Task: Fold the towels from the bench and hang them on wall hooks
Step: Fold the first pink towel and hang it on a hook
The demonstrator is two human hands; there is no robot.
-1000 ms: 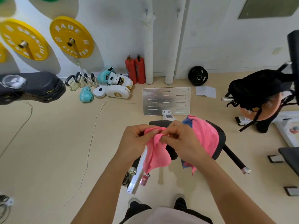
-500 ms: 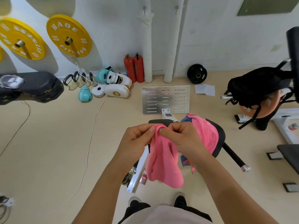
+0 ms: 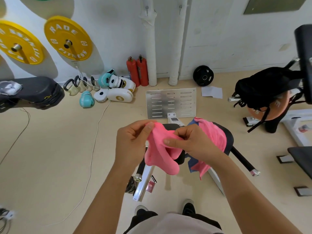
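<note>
Black padded bench seat (image 3: 228,139) on white metal frame (image 3: 143,184), standing on beige floor (image 3: 50,149). Draped directly over seat: pink terry towel (image 3: 214,134), atop blue towel (image 3: 192,123) showing at far and near edges.

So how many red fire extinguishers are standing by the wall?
2: both red fire extinguishers stand upright side by side against the white wall, one left, one right, beside the white padded pipe.

A pink towel (image 3: 160,152) is pinched at frame centre by the left hand (image 3: 133,141) and right hand (image 3: 194,142).
</note>
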